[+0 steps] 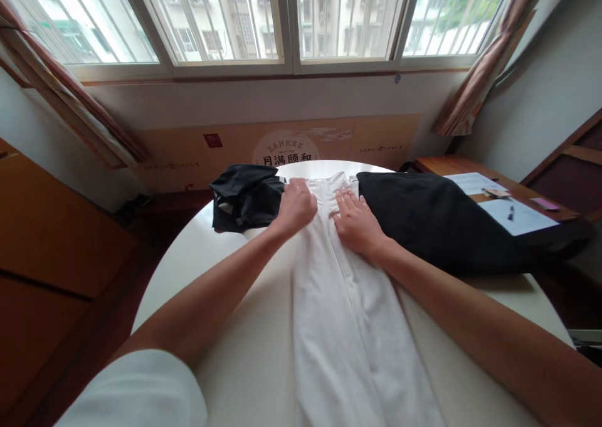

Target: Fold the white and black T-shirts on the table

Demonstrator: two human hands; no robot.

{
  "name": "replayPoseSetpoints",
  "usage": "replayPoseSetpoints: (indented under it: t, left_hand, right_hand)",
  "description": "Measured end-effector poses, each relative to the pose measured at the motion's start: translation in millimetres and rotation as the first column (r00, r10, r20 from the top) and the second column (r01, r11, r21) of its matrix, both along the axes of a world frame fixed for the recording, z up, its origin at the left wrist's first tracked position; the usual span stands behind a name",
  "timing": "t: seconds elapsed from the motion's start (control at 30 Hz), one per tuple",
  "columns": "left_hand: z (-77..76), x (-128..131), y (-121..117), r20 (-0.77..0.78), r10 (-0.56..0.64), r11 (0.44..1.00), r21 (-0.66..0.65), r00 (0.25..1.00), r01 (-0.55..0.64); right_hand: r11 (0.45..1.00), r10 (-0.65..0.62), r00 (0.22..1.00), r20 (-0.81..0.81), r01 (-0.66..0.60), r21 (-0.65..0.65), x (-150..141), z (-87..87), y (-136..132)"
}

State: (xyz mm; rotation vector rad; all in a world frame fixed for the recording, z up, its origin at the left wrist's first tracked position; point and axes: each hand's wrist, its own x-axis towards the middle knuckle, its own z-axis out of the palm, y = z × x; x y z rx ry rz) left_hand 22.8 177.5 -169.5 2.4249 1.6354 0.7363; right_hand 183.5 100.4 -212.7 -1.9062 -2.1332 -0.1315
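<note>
White trousers (332,276) lie lengthwise on a round white table (188,270), waist at the far side and legs running toward me. My left hand (298,206) is closed at the left edge of the waist, its fingers curled on the cloth; the fingertips are partly hidden. Flat on the right side of the trousers, just below the waist, rests my right hand (356,221) with its fingers stretched out. A bundle of black clothing (244,198) sits just left of my left hand. Beyond my right hand lies a larger folded black garment (433,220).
A wooden desk (430,162) with papers (515,217), a pen (511,212) and a pink slip (544,204) stands at the right. Behind the table, a printed cardboard panel (376,135) leans below the window. Curtains (493,57) hang at both sides.
</note>
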Motion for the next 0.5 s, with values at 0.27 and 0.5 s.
replayPoseSetpoints:
  t: [0.27, 0.5]
  left_hand:
    - [-60.7, -99.9, -261.5, -0.343, -0.578, 0.727, 0.195, 0.741, 0.658]
    - [-68.1, -138.8, -309.5, -0.515, -0.436, 0.763, 0.222, 0.738, 0.606]
  right_hand:
    - [0.961, 0.171, 0.985, -0.007, -0.169, -0.220, -0.3, -12.4, -46.8]
    - [0.962, 0.181, 0.983, 0.019, -0.173, -0.212, 0.9, -1.4, -48.8]
